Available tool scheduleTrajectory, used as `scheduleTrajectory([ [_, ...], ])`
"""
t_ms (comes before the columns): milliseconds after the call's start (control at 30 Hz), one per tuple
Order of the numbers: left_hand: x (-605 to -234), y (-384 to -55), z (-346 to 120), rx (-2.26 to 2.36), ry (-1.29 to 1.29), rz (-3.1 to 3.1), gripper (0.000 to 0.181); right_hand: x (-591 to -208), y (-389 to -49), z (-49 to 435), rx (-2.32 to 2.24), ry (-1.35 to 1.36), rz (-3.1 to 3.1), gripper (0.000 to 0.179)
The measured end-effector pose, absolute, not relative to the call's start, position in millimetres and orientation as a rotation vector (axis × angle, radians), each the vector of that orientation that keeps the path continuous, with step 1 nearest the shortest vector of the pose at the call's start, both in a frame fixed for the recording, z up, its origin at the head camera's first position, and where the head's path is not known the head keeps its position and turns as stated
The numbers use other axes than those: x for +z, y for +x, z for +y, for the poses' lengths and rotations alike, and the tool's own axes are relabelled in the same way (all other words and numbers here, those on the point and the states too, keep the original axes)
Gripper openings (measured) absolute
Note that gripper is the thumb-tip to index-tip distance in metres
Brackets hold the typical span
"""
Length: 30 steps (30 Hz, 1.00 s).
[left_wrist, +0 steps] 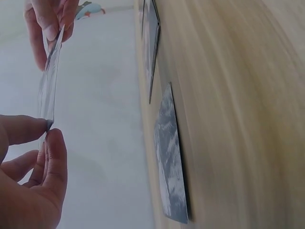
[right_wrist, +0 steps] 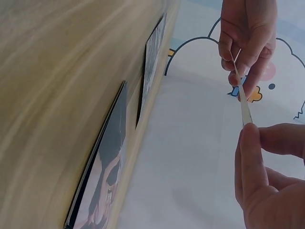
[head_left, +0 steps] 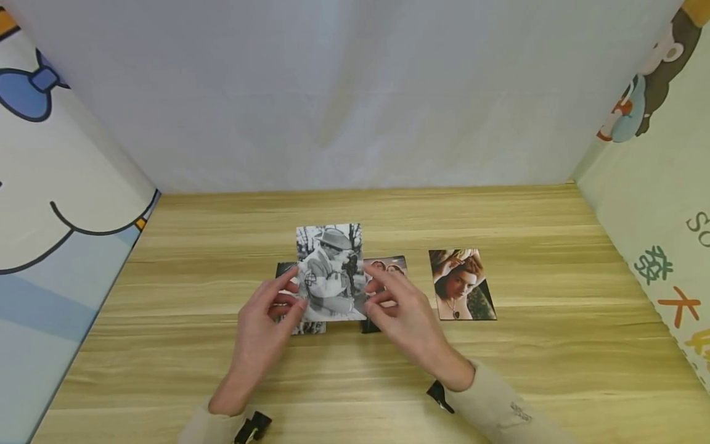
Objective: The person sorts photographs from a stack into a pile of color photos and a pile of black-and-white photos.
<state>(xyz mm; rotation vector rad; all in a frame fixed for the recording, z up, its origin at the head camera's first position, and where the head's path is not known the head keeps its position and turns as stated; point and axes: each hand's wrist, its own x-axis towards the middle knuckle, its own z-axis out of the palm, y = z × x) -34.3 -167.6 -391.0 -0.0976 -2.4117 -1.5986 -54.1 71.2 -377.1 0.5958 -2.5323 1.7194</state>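
Observation:
Both hands hold up one black-and-white photo card (head_left: 331, 277), which shows a figure in a hat. My left hand (head_left: 269, 317) pinches its left edge between thumb and fingers, and my right hand (head_left: 405, 317) pinches the right edge. In the wrist views the card is seen nearly edge-on, raised above the wooden table. Behind it, partly covered, a grey photo card (head_left: 309, 328) lies on the left and a colour photo with two faces (head_left: 395, 266) lies just right of centre. Farther right lies a colour photo card of one face with a pendant (head_left: 462, 287).
The wooden table (head_left: 355, 382) meets a pale back wall (head_left: 355, 111). Cartoon-printed panels stand at the left (head_left: 66, 185) and right (head_left: 654, 216). Black strap ends (head_left: 253, 427) hang near the cuffs.

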Motion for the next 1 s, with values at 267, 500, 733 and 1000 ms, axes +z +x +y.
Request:
scheduleTrajectory([
  [267, -391.1, -32.3, -176.4, -1.608, -0.056, -2.425, 0.056, -381.9, -55.3, 62.1, 1.77, 0.646, -2.49, 0.061],
  [500, -391.6, -32.0, -184.9, -1.603, -0.009, -2.442, 0.059, -384.0, -56.1, 53.0, 1.767, 0.639, -2.523, 0.064],
  [733, -393.1, -30.4, -193.0, -1.584, 0.011, -2.461, 0.059, -385.7, -56.8, 44.2, 1.765, 0.684, -2.525, 0.064],
  [1000, -394.0, -28.9, -201.3, -1.52, -0.002, -2.48, 0.058, -387.4, -56.5, 35.3, 1.76, 0.697, -2.535, 0.066],
])
